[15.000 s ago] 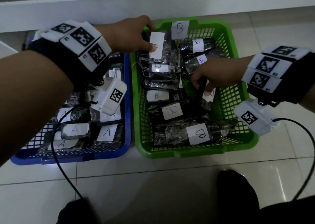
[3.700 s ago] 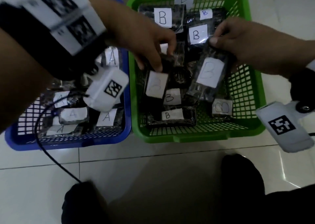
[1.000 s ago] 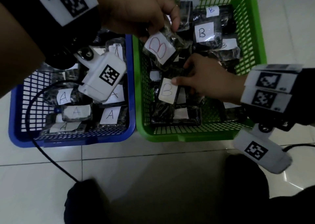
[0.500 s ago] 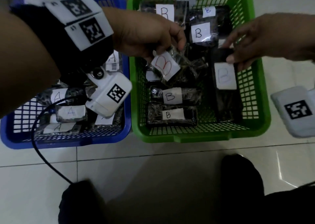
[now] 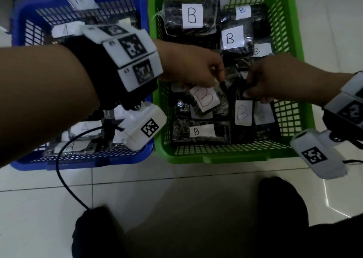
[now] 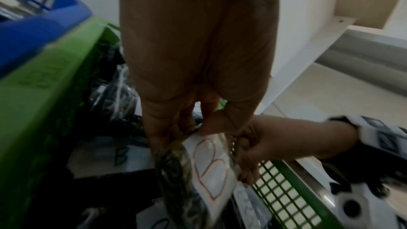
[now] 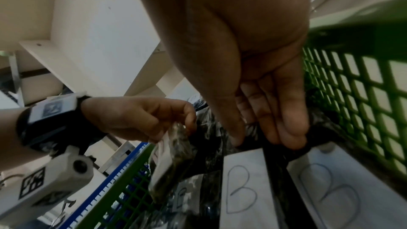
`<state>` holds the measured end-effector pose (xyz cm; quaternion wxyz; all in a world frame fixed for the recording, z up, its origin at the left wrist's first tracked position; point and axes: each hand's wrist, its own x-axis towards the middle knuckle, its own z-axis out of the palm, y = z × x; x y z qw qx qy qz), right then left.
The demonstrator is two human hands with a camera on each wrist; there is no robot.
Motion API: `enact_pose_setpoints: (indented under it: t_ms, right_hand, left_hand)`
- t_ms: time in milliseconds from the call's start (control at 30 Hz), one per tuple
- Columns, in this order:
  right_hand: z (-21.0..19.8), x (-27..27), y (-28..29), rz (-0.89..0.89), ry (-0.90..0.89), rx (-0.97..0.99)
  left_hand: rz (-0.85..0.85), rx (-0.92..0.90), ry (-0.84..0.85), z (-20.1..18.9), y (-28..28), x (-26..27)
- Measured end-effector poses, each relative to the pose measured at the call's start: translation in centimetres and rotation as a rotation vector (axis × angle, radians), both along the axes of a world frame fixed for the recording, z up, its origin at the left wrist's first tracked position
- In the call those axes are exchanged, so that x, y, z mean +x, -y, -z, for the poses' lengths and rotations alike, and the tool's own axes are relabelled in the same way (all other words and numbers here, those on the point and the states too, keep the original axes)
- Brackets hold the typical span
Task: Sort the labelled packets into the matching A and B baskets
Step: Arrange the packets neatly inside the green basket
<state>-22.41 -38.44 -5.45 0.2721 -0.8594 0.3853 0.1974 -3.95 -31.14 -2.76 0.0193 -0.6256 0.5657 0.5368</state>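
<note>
My left hand [image 5: 216, 79] hovers over the middle of the green B basket [image 5: 216, 157] and pinches the top of a dark packet with a red B label [image 5: 205, 98]. In the left wrist view that red B packet [image 6: 209, 163] hangs from my left hand [image 6: 196, 128]. Just to the right, my right hand [image 5: 251, 90] pinches the top edge of a black packet with a pencilled B label [image 5: 243, 112], which lies in the basket. In the right wrist view my right hand [image 7: 259, 138] has thumb and fingers closed on this B packet [image 7: 240, 185].
Several more B packets fill the green basket, one at its back [image 5: 191, 15]. The blue A basket [image 5: 78, 162] on the left holds A packets, mostly hidden by my left forearm. A black cable [image 5: 64, 175] trails over the white tiles. Dark feet [image 5: 280, 202] are in front.
My right hand has come down and to the left, setting its B packet into the right half of the green basket. My left hand has lowered the red B packet slightly.
</note>
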Motion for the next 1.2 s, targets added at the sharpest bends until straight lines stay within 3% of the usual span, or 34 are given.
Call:
enact_pose_setpoints:
  t_ms: [200,333,467,567,700,800,900,1033,1200]
  right_hand:
    - [0.8,-0.1,-0.5,-0.08,0.034,-0.168]
    - [0.1,0.1,-0.8,-0.133,0.133,-0.194]
    - [-0.8,1.2,-0.7,-0.108,0.15,0.081]
    - [-0.4,1.6,-1.0,0.011,0.217,0.193]
    - [1.3,1.3,-2.1,-0.238,0.213,-0.019]
    - [1.3,0.7,-1.7,-0.263,0.174,-0.061]
    - [0.1,1.1,-0.7,-0.291,0.211,-0.126]
    - [-1.4,2.2,2.8,-0.054,0.374,-0.319]
    - [-0.5,3.6,4.8,-0.198,0.165,-0.318]
  left_hand:
    - [0.238,-0.299,0.135,1.4,-0.2,-1.0]
    - [0.152,-0.399,0.076,1.8,-0.5,-0.9]
    - [-0.025,-0.403,-0.047,2.6,-1.7,-1.3]
    - [0.002,-0.613,0.061,2.6,-2.3,-1.4]
    - [0.115,-0.833,0.281,1.7,-1.5,0.3]
    - [0.097,-0.728,0.38,1.5,-0.5,2.4]
    - [0.254,-0.575,0.468,1.5,-0.1,3.2]
    - [0.368,-0.59,0.585,1.2,-0.3,2.4]
    - [0.371,-0.591,0.649,1.2,-0.7,1.9]
